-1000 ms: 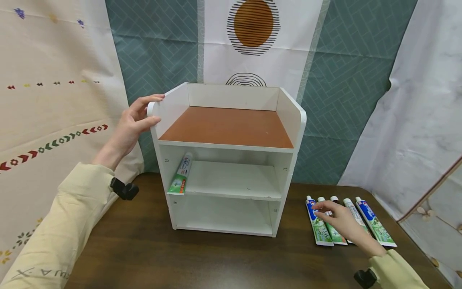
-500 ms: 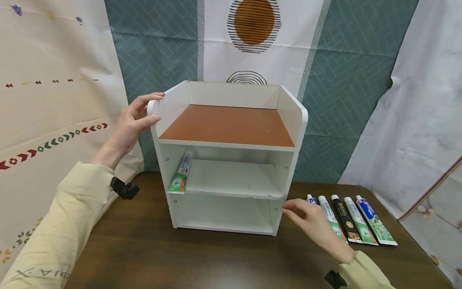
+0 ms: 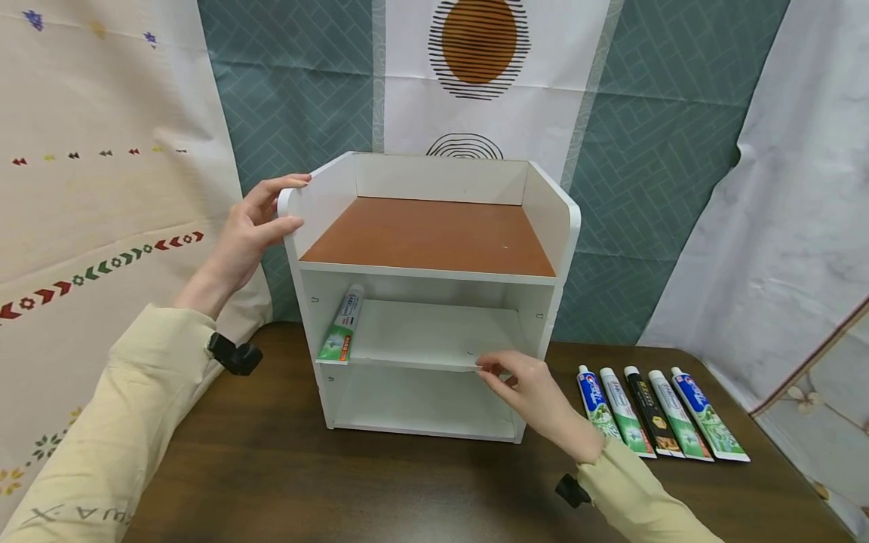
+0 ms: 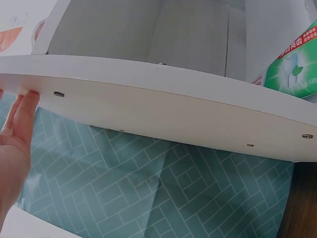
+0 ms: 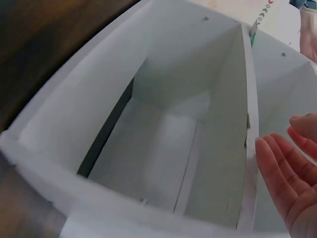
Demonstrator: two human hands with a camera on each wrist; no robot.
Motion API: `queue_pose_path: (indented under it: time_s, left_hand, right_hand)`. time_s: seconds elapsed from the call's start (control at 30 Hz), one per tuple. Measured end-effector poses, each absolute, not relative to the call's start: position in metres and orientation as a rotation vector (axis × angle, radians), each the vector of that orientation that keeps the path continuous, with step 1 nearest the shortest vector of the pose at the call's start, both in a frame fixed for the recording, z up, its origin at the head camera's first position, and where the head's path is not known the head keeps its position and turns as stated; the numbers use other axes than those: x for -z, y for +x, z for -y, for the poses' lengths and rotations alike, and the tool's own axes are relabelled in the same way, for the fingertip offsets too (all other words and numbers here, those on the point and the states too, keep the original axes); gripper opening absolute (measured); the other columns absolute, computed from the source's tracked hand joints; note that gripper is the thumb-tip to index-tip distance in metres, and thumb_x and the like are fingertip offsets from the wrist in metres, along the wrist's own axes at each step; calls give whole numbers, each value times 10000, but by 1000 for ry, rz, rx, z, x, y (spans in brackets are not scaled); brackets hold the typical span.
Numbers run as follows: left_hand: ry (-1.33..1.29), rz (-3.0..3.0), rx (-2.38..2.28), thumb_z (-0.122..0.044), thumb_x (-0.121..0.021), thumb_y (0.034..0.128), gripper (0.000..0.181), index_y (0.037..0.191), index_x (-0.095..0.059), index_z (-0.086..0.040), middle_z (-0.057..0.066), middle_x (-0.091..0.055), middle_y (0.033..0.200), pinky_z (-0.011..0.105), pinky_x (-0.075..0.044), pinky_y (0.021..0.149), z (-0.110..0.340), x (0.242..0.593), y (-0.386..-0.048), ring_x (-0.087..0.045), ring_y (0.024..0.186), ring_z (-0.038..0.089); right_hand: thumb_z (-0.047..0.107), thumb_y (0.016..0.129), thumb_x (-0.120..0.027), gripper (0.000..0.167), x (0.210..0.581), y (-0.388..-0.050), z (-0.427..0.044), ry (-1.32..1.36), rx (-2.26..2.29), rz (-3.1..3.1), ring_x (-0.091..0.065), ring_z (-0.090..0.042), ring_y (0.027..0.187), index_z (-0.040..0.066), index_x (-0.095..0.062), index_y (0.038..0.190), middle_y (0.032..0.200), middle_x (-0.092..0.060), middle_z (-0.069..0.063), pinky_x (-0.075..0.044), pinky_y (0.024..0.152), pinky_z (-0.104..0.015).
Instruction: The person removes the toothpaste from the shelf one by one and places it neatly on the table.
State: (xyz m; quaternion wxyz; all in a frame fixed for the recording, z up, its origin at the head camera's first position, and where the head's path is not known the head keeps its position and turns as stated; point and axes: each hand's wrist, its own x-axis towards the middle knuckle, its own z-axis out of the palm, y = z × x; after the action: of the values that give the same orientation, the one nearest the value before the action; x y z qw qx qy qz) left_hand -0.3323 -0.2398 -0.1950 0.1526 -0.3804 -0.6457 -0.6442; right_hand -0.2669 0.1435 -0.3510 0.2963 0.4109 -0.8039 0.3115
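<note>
A small white shelf unit (image 3: 431,275) with a brown top board stands on the table. My left hand (image 3: 247,234) holds its upper left side panel, fingers over the edge and thumb at the front. On the left of the middle shelf lies a green and white toothpaste tube (image 3: 342,324), its green end also visible in the left wrist view. My right hand (image 3: 532,392) is in front of the middle shelf's right part, holding nothing. In the right wrist view its fingers (image 5: 282,173) are loosely bent near the shelf edge, thumb apart from them.
Several toothpaste tubes lie side by side at the right of the table (image 3: 380,490), among them a blue and green tube (image 3: 709,415) and a black tube (image 3: 653,411). Patterned cloths (image 3: 292,98) hang behind and beside the table.
My right hand has moved left, from above the row of tubes to the front of the shelf unit, uncovering the tubes. My left hand has stayed on the side panel.
</note>
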Motion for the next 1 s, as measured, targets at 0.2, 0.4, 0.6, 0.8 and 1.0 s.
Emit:
queue_pose_path:
  time_s: [0.2, 0.4, 0.6, 0.8, 1.0]
  left_hand:
    - [-1084, 1861, 1845, 44, -548, 855, 420, 1247, -533, -107, 95, -350, 1370, 267, -459, 734, 241, 196, -332, -378, 1108, 287]
    - [-1089, 1861, 1848, 42, -544, 859, 421, 1251, -530, -110, 95, -341, 1375, 269, -454, 737, 241, 196, -331, -377, 1106, 285]
    - [-1084, 1862, 1839, 37, -544, 860, 414, 1248, -531, -107, 94, -344, 1372, 274, -449, 745, 240, 195, -332, -372, 1111, 284]
    - [-1081, 1867, 1833, 33, -548, 860, 411, 1246, -531, -110, 88, -346, 1371, 277, -448, 750, 241, 195, -332, -372, 1113, 280]
    - [-1093, 1863, 1840, 39, -542, 860, 417, 1247, -533, -114, 93, -336, 1376, 281, -449, 750, 240, 195, -332, -372, 1109, 283]
  right_hand:
    - [30, 792, -686, 183, 341, -281, -113, 1110, -836, 2180, -536, -64, 720, 21, -644, 970, 852, -608, 12, -459, 572, -198]
    - [21, 792, -684, 154, 332, -291, -79, 1202, -819, 2145, -537, -82, 694, 7, -641, 939, 827, -606, -11, -442, 555, -178]
    - [44, 820, -661, 161, 329, -296, -46, 1275, -864, 2172, -537, -89, 708, -3, -631, 971, 844, -607, -26, -438, 589, -173]
    - [86, 851, -634, 194, 322, -300, -17, 1274, -909, 2291, -527, -102, 747, -6, -619, 1021, 920, -606, -63, -429, 630, -172]
    - [137, 862, -628, 225, 312, -308, 5, 1173, -967, 2456, -530, -85, 779, 24, -620, 1056, 971, -605, -52, -419, 658, -173]
